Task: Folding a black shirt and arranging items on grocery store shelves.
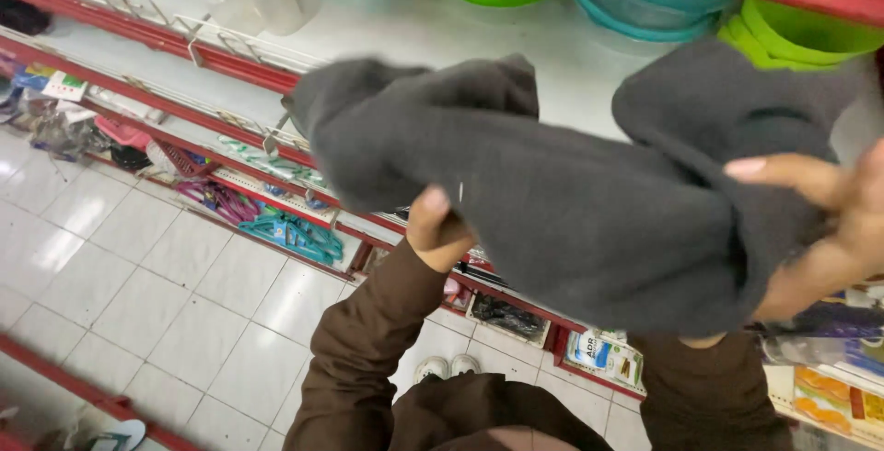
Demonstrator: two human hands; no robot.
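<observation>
- Left hand (440,230): grip closed on dark grey cloth (552,202), thumb up.
- Right hand (824,230): fingers pinch the cloth's other end.
- Beyond: white shelf (414,32) with stacked plastic bowls (645,0).

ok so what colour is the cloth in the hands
Dark grey, plain, no pattern: the cloth shows best in the head view.

A single head-worn camera looks steeply down from just above a white shop shelf (433,32), close over a grey cloth (571,202), tilted so the white tiled floor (138,294) falls away lower left; no second view.
</observation>
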